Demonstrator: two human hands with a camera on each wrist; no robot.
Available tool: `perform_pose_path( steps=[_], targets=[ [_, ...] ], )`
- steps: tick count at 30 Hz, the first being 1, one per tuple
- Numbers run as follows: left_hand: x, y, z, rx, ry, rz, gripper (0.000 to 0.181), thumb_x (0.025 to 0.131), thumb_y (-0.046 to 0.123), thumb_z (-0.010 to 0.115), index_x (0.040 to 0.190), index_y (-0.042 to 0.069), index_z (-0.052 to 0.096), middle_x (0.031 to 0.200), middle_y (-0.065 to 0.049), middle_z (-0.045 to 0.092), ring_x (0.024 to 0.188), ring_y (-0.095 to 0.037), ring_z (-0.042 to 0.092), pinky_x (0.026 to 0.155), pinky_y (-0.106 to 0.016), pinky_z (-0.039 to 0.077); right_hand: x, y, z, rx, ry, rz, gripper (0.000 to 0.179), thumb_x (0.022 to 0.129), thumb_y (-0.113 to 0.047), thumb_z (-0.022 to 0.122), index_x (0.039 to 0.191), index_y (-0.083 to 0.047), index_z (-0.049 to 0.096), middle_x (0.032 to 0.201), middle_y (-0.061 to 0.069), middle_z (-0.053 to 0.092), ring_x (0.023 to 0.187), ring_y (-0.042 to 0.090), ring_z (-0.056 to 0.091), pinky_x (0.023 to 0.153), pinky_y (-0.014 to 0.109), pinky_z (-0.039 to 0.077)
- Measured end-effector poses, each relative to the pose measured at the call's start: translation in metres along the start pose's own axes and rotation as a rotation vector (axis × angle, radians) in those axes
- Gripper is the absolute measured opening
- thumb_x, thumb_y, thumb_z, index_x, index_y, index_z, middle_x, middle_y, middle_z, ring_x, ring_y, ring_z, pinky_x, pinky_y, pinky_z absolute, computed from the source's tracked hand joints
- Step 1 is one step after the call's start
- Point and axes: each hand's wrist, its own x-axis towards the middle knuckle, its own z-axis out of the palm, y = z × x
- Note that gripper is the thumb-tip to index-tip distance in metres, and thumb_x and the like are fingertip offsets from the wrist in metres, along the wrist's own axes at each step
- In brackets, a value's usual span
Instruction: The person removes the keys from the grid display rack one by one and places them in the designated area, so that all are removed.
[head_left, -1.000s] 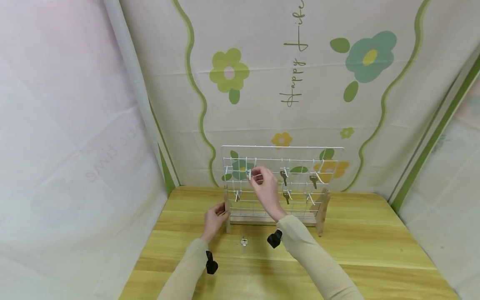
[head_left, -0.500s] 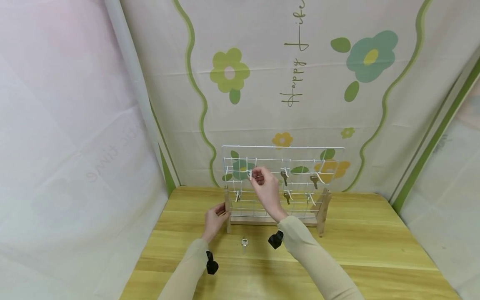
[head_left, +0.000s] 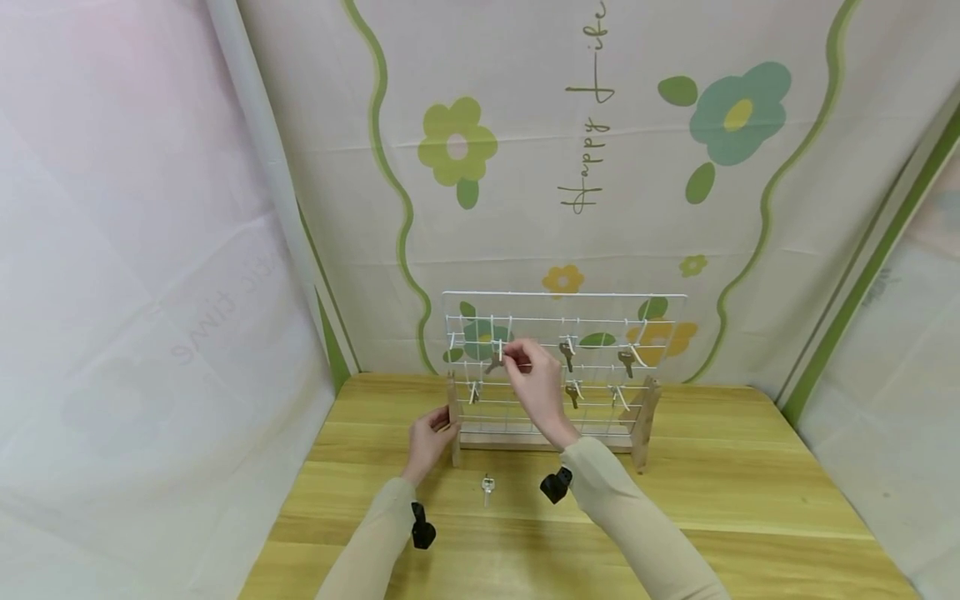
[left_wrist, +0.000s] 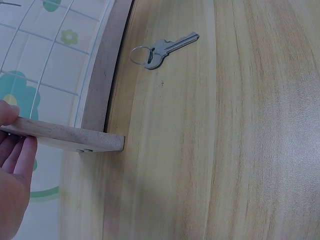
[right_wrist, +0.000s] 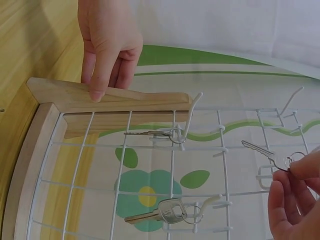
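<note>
My right hand [head_left: 536, 379] pinches a silver key by its ring end, in front of the white wire grid rack [head_left: 525, 418]. In the right wrist view this key [right_wrist: 264, 151] points away from the fingertips, close to the grid wires, and its ring [right_wrist: 298, 156] shows at the thumb. My left hand [head_left: 430, 442] grips the rack's left wooden post, thumb on one side and fingers on the other; the left wrist view shows the post [left_wrist: 75, 135] between them. On the table in front of the rack lies another silver key [left_wrist: 159, 54] with a ring.
Several keys hang from the rack's white hooks, among them one key [head_left: 567, 358] in the upper row and one key [head_left: 573, 395] below it. A hook [head_left: 452, 340] juts out at the upper left. Behind the wooden table [head_left: 720, 500] hangs a flowered cloth [head_left: 517, 225].
My right hand has shifted slightly right and down. The key it pinches now shows slanting down beside the upper-left hook. My left hand stays on the post.
</note>
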Motion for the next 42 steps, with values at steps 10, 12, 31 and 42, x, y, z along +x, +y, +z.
perform_pose_path(
  steps=[10,12,31,42],
  targets=[
    [-0.003,0.008,-0.003,-0.003,-0.03,0.017,0.04,0.089,-0.006,0.067,0.126,-0.017,0.057,0.125,-0.037,0.061,0.117,-0.047,0.063,0.097,-0.047,0.058,-0.005,-0.003,-0.006,0.018,0.002,-0.028,0.008,0.09,-0.001,0.068,0.094,-0.005,0.074,0.094,0.011,0.075,0.078,0.02,0.071,0.067,0.014,0.059],
    [0.001,-0.002,-0.001,0.003,-0.014,0.014,0.04,0.088,-0.005,0.068,0.126,-0.015,0.059,0.124,-0.035,0.063,0.116,-0.045,0.064,0.096,-0.043,0.059,-0.006,-0.004,-0.008,0.032,0.002,-0.035,0.008,0.09,-0.001,0.069,0.094,-0.004,0.074,0.095,0.011,0.075,0.078,0.02,0.071,0.067,0.014,0.059],
    [0.002,-0.001,-0.001,0.003,-0.007,-0.01,0.041,0.087,-0.004,0.07,0.126,-0.013,0.061,0.124,-0.032,0.064,0.116,-0.042,0.065,0.094,-0.039,0.06,-0.023,-0.006,-0.019,0.116,-0.06,-0.049,0.006,0.089,-0.002,0.071,0.092,-0.006,0.075,0.089,0.01,0.076,0.075,0.023,0.072,0.066,0.022,0.063],
    [0.005,-0.007,0.001,-0.006,-0.004,-0.015,0.041,0.089,-0.005,0.068,0.127,-0.017,0.057,0.126,-0.037,0.06,0.117,-0.047,0.062,0.096,-0.044,0.059,-0.051,0.014,-0.018,0.013,-0.199,0.066,0.005,0.089,-0.006,0.072,0.092,-0.008,0.075,0.085,0.005,0.076,0.071,0.009,0.067,0.062,0.016,0.058]
  ],
)
